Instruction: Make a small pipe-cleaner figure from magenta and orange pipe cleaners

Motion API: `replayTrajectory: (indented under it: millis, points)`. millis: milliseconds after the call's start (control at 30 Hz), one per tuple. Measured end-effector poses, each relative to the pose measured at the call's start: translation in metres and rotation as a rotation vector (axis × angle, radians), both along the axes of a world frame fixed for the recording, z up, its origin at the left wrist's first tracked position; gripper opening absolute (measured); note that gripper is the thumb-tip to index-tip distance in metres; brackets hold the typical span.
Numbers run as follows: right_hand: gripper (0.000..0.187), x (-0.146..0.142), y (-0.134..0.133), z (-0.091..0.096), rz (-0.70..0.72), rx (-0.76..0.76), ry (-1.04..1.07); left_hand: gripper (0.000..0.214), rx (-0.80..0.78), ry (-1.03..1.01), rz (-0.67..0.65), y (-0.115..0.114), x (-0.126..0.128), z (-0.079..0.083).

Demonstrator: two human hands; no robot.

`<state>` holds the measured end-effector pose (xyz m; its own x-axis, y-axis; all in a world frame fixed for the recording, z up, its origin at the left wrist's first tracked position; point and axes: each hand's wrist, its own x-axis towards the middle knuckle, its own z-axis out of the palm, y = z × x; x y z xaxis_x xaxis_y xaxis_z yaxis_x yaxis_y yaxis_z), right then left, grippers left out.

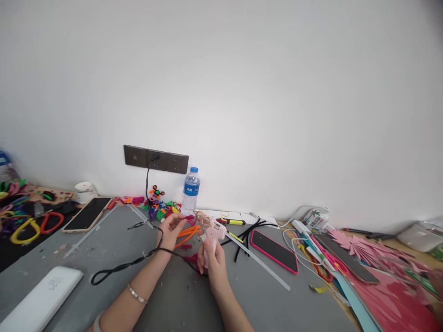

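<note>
Toward the table's back edge, the left hand pinches magenta pipe cleaner; the right hand grips the hot-glue gun, seemingly for aim.

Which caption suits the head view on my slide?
Right hand holding a pink glue gun, left hand holding a magenta piece.

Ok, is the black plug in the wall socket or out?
In: the black plug sits against the middle socket panel, its cable hanging below.

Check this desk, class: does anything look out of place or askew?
The black cord looks askew: looped loosely over the gray table, it crosses the left forearm rather than lying beside it.
</note>
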<state>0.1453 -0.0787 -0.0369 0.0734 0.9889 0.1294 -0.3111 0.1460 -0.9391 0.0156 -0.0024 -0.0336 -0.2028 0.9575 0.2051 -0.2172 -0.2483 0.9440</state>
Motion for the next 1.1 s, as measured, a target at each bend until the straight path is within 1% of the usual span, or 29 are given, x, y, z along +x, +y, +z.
replayTrajectory:
  millis: [67,200,367,467,567,633,700,767,867,967,1100]
  points:
    - [0.049,0.001,-0.001,0.001,-0.002,-0.019,-0.013,0.023,0.017,0.029,0.01,0.001,-0.002,0.0]
    - [0.05,0.002,-0.003,0.004,-0.012,-0.011,-0.031,0.019,0.039,0.066,0.048,0.002,-0.007,0.001]
    - [0.05,0.001,-0.004,0.006,-0.013,-0.024,-0.047,0.016,0.051,0.081,0.075,-0.001,-0.009,0.008]
    - [0.049,0.002,-0.003,0.005,-0.036,-0.044,-0.05,0.015,0.055,0.092,0.06,-0.002,-0.008,0.012]
    - [0.044,0.006,0.002,0.006,-0.154,-0.065,-0.058,0.013,0.056,0.121,-0.01,-0.003,-0.005,0.015]
    - [0.043,0.009,0.005,0.009,-0.258,-0.041,-0.06,0.013,0.056,0.139,-0.082,-0.005,-0.003,0.017]
    - [0.043,0.013,0.008,0.013,-0.315,-0.004,-0.06,0.014,0.057,0.152,-0.163,-0.007,0.0,0.018]
    - [0.041,0.015,0.009,0.015,-0.318,0.006,-0.071,0.014,0.057,0.165,-0.244,-0.009,0.001,0.02]
    - [0.04,0.015,0.009,0.015,-0.289,-0.025,-0.109,0.013,0.053,0.182,-0.344,-0.013,0.002,0.022]
    - [0.041,0.015,0.009,0.011,-0.295,-0.042,-0.126,0.014,0.043,0.191,-0.417,-0.016,0.002,0.023]
    - [0.038,0.016,0.011,0.007,-0.337,0.002,-0.139,0.015,0.019,0.201,-0.487,-0.016,0.001,0.023]
